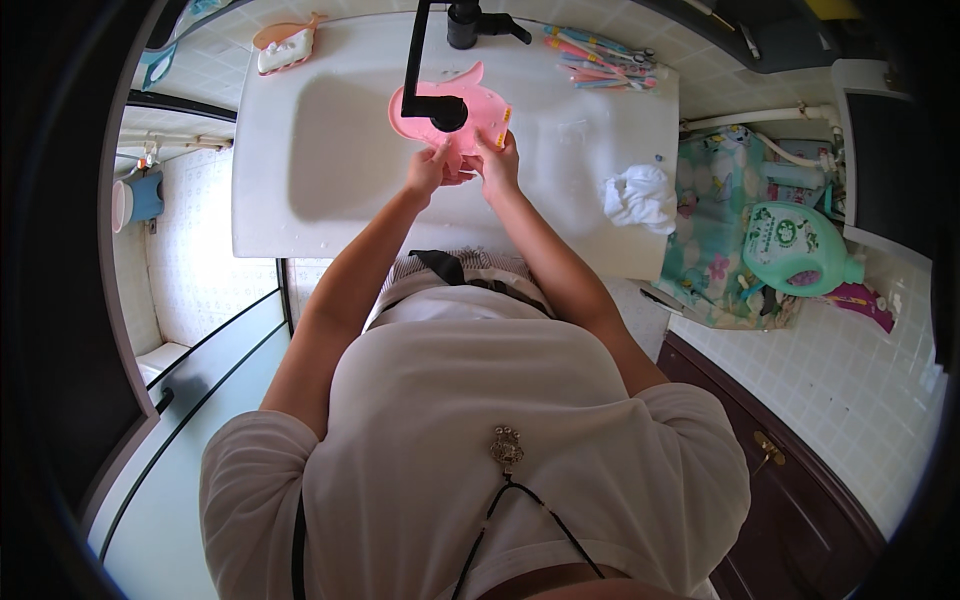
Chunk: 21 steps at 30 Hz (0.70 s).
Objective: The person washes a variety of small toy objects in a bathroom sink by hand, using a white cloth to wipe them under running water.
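A pink whale-shaped dish point(488, 110), much like a soap dish, is held over the white sink point(335, 150), directly below the black faucet point(411, 65). My left hand point(428, 168) grips its near edge, thumb on top. On the right side of that edge, my right hand point(499, 165) is closed around the dish too. The faucet's spout end covers part of the dish. Whether water is running cannot be made out. Small yellow marks show along the dish's right edge.
An orange dish point(272, 37) with white soap point(287, 50) sits at the back left. Several toothbrushes point(600, 62) lie at the back right. A crumpled white cloth point(640, 198) rests on the counter's right. Beyond it stand a green jug point(795, 248) and a patterned bag point(715, 190).
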Each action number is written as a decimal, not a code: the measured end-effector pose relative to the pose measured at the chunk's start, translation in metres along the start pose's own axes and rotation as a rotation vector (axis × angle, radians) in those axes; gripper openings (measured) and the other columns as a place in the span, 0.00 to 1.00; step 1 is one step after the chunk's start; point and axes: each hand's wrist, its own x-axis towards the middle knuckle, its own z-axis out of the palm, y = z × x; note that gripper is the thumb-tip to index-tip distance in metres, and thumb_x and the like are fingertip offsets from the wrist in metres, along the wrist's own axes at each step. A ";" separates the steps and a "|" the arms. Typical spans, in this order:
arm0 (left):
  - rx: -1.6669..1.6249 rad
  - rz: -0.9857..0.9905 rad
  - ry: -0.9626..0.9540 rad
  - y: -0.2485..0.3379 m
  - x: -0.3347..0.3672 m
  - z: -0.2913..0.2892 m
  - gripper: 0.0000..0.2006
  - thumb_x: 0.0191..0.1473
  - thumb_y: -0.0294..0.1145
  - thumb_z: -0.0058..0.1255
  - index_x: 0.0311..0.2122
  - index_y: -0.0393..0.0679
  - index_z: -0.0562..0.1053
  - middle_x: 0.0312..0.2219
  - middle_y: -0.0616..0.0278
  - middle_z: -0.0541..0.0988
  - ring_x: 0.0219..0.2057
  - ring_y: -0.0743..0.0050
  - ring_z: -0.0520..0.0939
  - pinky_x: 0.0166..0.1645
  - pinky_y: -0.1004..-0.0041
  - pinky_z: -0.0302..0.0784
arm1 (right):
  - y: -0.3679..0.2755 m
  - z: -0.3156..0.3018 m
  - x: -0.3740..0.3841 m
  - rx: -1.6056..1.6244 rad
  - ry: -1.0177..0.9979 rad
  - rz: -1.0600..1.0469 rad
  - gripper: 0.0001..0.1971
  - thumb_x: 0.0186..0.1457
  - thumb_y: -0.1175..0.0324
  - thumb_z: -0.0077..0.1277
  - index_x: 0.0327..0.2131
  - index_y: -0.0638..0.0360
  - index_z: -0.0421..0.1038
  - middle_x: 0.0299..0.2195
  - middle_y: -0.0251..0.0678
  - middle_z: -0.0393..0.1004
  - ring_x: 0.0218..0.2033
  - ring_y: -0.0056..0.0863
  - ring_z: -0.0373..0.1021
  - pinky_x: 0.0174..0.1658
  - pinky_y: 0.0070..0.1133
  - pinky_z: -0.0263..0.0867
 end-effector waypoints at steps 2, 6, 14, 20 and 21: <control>0.032 -0.052 0.014 0.002 -0.002 0.003 0.15 0.56 0.41 0.43 0.28 0.37 0.69 0.26 0.54 0.77 0.25 0.65 0.81 0.31 0.73 0.78 | 0.009 -0.007 0.005 -0.027 0.001 -0.021 0.18 0.51 0.71 0.52 0.44 0.59 0.58 0.39 0.37 0.67 0.37 0.30 0.70 0.38 0.26 0.72; 0.078 -0.028 -0.029 -0.006 0.003 -0.017 0.14 0.55 0.39 0.45 0.33 0.36 0.70 0.30 0.53 0.78 0.28 0.66 0.81 0.33 0.74 0.78 | 0.008 -0.003 -0.003 0.013 0.009 0.042 0.18 0.50 0.70 0.52 0.43 0.59 0.58 0.39 0.38 0.67 0.38 0.31 0.70 0.39 0.26 0.72; 0.167 0.115 -0.195 -0.005 -0.002 -0.017 0.12 0.49 0.31 0.53 0.38 0.35 0.71 0.32 0.57 0.78 0.32 0.70 0.80 0.37 0.77 0.76 | 0.010 -0.009 0.002 0.146 0.052 0.093 0.19 0.50 0.71 0.52 0.44 0.60 0.57 0.39 0.39 0.67 0.37 0.32 0.71 0.36 0.27 0.73; 0.341 0.192 -0.014 -0.006 -0.003 -0.018 0.11 0.49 0.35 0.54 0.28 0.36 0.71 0.22 0.60 0.77 0.23 0.76 0.78 0.27 0.79 0.74 | 0.027 -0.016 0.006 0.106 0.190 0.132 0.19 0.43 0.76 0.56 0.39 0.63 0.61 0.36 0.40 0.69 0.33 0.34 0.72 0.35 0.26 0.73; 0.415 0.220 0.055 -0.005 -0.001 -0.019 0.13 0.49 0.38 0.53 0.26 0.37 0.71 0.19 0.62 0.75 0.20 0.78 0.76 0.24 0.79 0.70 | 0.027 -0.017 0.006 0.047 0.218 0.188 0.16 0.43 0.77 0.56 0.37 0.66 0.64 0.34 0.40 0.71 0.31 0.34 0.73 0.35 0.25 0.73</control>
